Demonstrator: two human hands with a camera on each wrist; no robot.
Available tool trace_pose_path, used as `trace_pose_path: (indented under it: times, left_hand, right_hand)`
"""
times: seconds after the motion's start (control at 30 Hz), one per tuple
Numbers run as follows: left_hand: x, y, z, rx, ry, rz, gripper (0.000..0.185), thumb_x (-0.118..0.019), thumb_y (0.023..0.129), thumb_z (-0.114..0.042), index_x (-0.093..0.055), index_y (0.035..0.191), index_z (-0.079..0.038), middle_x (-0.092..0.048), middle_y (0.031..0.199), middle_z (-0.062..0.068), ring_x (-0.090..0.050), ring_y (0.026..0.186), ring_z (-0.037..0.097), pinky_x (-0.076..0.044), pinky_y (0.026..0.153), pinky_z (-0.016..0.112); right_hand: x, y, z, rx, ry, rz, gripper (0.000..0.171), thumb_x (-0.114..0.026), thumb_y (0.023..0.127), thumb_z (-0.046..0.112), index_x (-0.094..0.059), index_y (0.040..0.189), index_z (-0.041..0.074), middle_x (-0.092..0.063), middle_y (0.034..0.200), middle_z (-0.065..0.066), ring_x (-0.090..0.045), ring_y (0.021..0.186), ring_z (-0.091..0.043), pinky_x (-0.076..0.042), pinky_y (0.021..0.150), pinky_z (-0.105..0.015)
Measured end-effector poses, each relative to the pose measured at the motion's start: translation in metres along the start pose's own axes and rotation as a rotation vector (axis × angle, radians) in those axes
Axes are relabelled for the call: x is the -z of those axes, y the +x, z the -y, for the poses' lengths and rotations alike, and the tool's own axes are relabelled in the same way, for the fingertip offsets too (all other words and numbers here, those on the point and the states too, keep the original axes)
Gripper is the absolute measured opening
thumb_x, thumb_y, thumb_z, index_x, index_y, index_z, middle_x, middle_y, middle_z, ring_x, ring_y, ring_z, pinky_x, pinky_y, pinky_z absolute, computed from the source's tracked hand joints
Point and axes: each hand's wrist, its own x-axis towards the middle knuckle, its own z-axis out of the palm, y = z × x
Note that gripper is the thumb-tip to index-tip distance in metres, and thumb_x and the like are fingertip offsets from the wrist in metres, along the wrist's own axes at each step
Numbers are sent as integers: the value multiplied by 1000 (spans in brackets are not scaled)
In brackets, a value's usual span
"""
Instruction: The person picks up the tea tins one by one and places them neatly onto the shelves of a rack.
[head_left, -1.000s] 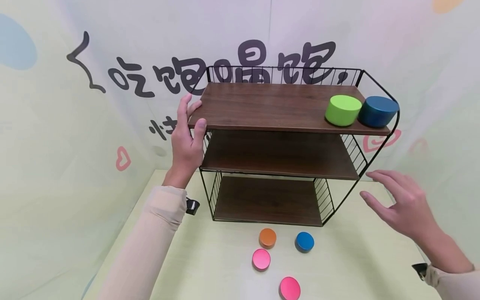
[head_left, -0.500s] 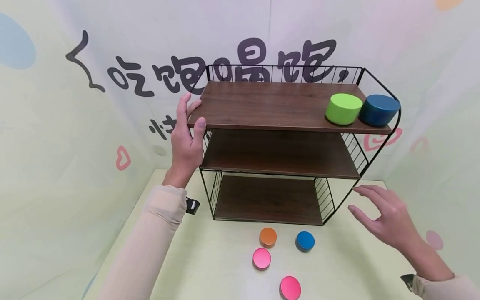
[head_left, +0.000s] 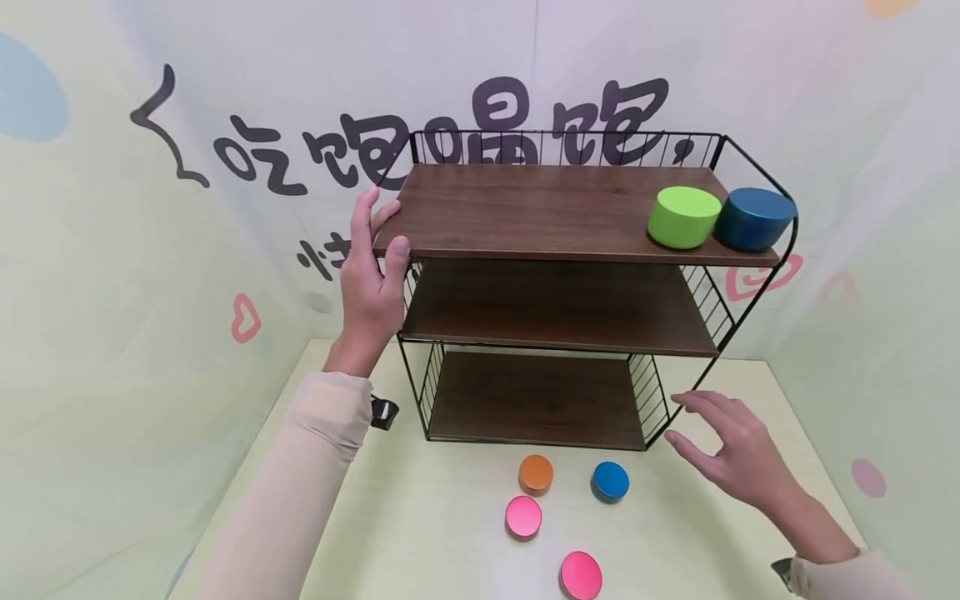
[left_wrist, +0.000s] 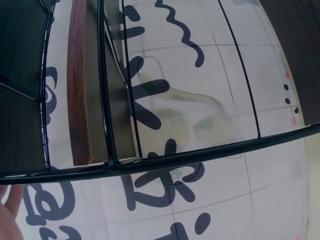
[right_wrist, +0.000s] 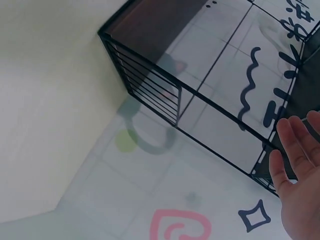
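Note:
A three-tier rack (head_left: pixel 555 212) of dark wood boards in a black wire frame (left_wrist: pixel 150 161) stands on the pale table (head_left: pixel 450 550). My left hand (head_left: pixel 371 279) grips the left end of its top board, thumb on the front edge. My right hand (head_left: pixel 723 450) hovers open, fingers spread, by the rack's lower right corner, right of a blue puck (head_left: pixel 611 481); the right wrist view shows the same hand (right_wrist: pixel 300 175) in front of the wire frame (right_wrist: pixel 145 82). A green cylinder (head_left: pixel 683 217) and a dark blue cylinder (head_left: pixel 753 218) stand at the top board's right end.
On the table before the rack lie an orange puck (head_left: pixel 536 473) and two pink pucks (head_left: pixel 522 517) (head_left: pixel 581 575). Printed backdrop walls close in behind and at both sides.
My right hand has come down and to the left, from beside the middle board toward the blue puck. The left hand keeps its grip on the top board.

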Motion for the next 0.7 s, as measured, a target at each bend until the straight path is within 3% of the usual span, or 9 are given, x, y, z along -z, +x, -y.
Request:
trace_pose_path:
  times: [0.2, 0.3, 0.43, 0.7]
  left_hand:
    - [0, -1, 1, -3, 0, 0, 66, -42, 102, -55, -37, 149, -9, -60, 137, 2, -56, 124, 15, -41, 84, 36]
    - [0, -1, 1, -4, -1, -3, 66, -42, 102, -55, -37, 149, -9, -61, 136, 2, -57, 122, 15, -41, 83, 36]
    - [0, 0, 1, -7, -3, -3, 66, -43, 102, -55, -38, 149, -8, -61, 136, 4, -56, 124, 15, -42, 86, 36]
    - [-2, -1, 2, 0, -11, -9, 63, -44, 102, -53, -38, 149, -11, -61, 136, 1, -58, 121, 16, -41, 87, 35]
  right_hand:
    - [-17, -10, 0, -9, 0, 37, 54, -64, 92, 53, -70, 114, 4, -71, 107, -9, -65, 95, -27, -45, 84, -36]
    - [-25, -15, 0, -35, -6, 69, 47, -78, 84, 39, -70, 115, 5, -71, 110, -9, -65, 99, -29, -47, 84, -43]
    - [-37, -21, 1, -68, -3, 100, 51, -86, 71, 23, -69, 115, 5, -70, 113, -10, -65, 103, -31, -49, 84, -50]
    - [-61, -34, 0, -90, 29, 126, 50, -86, 73, 21, -69, 117, 6, -70, 113, -9, -65, 103, -31, -52, 81, -54]
